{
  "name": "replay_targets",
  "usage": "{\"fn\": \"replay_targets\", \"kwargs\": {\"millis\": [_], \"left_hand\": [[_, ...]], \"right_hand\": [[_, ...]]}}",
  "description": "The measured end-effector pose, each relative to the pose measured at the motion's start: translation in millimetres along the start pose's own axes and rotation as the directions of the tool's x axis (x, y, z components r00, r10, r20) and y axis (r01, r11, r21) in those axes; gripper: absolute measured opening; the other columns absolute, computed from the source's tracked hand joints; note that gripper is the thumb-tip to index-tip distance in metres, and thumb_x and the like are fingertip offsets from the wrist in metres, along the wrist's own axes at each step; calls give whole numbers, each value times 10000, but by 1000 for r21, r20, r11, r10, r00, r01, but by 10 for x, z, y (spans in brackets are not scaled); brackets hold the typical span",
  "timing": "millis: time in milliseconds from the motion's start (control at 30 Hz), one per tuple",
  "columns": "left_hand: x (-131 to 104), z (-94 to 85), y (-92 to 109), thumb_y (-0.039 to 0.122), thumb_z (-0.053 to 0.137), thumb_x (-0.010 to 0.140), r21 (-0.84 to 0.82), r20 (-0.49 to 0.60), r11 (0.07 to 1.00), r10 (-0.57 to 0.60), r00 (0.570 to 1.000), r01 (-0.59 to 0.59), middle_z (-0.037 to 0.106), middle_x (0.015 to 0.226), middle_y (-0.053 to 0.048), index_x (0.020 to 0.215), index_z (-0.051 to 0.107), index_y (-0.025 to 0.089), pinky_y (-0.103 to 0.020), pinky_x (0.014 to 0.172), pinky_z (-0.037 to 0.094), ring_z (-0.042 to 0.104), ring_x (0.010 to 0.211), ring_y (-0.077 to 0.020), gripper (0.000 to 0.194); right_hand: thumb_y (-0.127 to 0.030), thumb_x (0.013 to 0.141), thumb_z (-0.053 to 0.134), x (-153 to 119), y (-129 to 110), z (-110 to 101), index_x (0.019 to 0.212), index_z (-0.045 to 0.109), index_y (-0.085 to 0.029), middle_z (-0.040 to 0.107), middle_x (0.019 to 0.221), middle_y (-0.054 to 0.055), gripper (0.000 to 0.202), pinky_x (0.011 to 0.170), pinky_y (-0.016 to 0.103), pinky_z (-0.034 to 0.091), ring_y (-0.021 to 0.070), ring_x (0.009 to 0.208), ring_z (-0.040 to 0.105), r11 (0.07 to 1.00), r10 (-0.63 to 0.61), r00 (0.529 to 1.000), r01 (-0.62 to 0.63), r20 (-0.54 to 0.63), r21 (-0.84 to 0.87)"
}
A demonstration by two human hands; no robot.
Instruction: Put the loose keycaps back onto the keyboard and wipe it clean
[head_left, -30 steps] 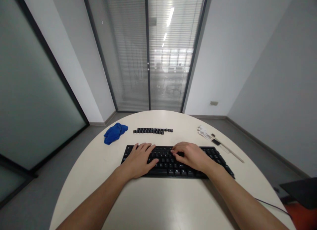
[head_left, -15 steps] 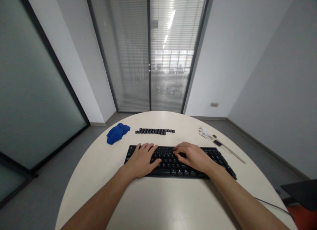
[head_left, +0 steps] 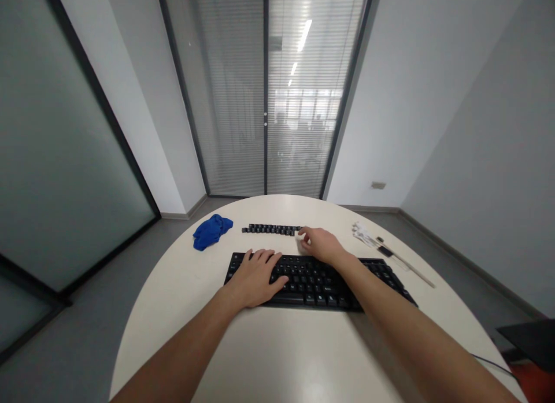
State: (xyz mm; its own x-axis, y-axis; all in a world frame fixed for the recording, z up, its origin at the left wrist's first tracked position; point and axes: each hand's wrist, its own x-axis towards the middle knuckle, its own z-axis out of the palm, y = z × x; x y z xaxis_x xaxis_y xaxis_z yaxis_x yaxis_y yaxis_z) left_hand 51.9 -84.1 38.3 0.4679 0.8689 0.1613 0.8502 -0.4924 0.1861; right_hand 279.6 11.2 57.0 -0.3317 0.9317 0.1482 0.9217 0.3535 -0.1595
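A black keyboard point(head_left: 292, 299) lies across the table in front of me, its right part half covered by my right forearm. My left hand point(head_left: 255, 278) rests on its left side, fingers spread over the keys and thumb stretched out. Beyond the keyboard sit rows of loose black keycaps point(head_left: 271, 229). My right hand point(head_left: 319, 244) reaches over the keyboard to the right end of these rows. Its fingers are bent together in a pinch beside the last keycaps and hide some of them. Whatever is between the fingertips is too small to make out.
A crumpled blue cloth point(head_left: 211, 232) lies at the far left of the round white table point(head_left: 173, 287). On the right are a white brush-like bundle point(head_left: 362, 232), a thin stick point(head_left: 414, 270) and a small black piece point(head_left: 384, 251). A dark cable point(head_left: 492, 363) runs off the right edge.
My right hand has moved from the keyboard's middle keys forward to the right end of the keycap rows. The left hand stays on the keyboard. The view has shifted slightly.
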Motion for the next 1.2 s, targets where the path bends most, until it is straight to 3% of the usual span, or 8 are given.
{"fn": "replay_targets", "kwargs": {"millis": [200, 567, 700, 900, 1033, 1200], "left_hand": [[-4, -18, 11, 566, 407, 985, 9, 4, 1000, 0, 1000, 0, 495, 1506, -111, 1469, 452, 214, -564, 1183, 252, 427, 1386, -320, 600], [-3, -32, 18, 554, 406, 989, 2, 14, 1000, -5, 1000, 5, 487, 1514, -103, 1477, 437, 217, -567, 1187, 243, 415, 1395, -313, 594], [-5, -7, 2, 566, 399, 988, 5, 8, 1000, 4, 1000, -4, 487, 1510, -105, 1479, 432, 227, -564, 1185, 240, 417, 1393, -315, 598], [1, 26, -20, 583, 379, 988, 2, 9, 1000, 2, 1000, -2, 481, 1514, -108, 1480, 430, 233, -566, 1184, 229, 415, 1393, -319, 606], [6, 25, -17, 579, 383, 987, 1, 15, 1000, 0, 1000, 0, 487, 1509, -104, 1480, 427, 237, -567, 1185, 228, 415, 1393, -315, 602], [3, 11, -1, 577, 390, 985, 8, 16, 1000, -6, 1000, 6, 483, 1515, -103, 1476, 431, 238, -564, 1187, 228, 411, 1399, -312, 598]], "right_hand": [[-311, 897, 610, 266, -65, 121, 1260, 651, -240, 753, 1021, 124, 371, 799, 379, 501, 311, 950, 700, 992, 75, 997, -76, -19, -100], [-245, 883, 605, 208, -119, 112, 1085, 739, -218, 755, 1050, 120, 244, 854, 359, 497, 288, 988, 694, 996, 67, 998, -68, -21, -61], [-249, 834, 664, 81, -63, 20, 937, 756, -186, 764, 975, 119, 152, 817, 327, 505, 267, 923, 704, 997, 61, 997, -60, -42, 39], [-314, 879, 640, -317, 34, -88, 950, 709, -203, 758, 938, 49, 149, 804, 285, 520, 193, 873, 695, 963, 15, 989, 25, -146, 267], [-329, 848, 682, -553, 108, 3, 957, 704, -209, 752, 964, 36, 164, 871, 338, 526, 202, 920, 692, 806, -40, 973, 166, -227, 568], [-342, 849, 698, -630, 141, 96, 978, 701, -209, 745, 955, 32, 185, 911, 360, 515, 200, 920, 680, 721, -107, 964, 244, -244, 649]]}}
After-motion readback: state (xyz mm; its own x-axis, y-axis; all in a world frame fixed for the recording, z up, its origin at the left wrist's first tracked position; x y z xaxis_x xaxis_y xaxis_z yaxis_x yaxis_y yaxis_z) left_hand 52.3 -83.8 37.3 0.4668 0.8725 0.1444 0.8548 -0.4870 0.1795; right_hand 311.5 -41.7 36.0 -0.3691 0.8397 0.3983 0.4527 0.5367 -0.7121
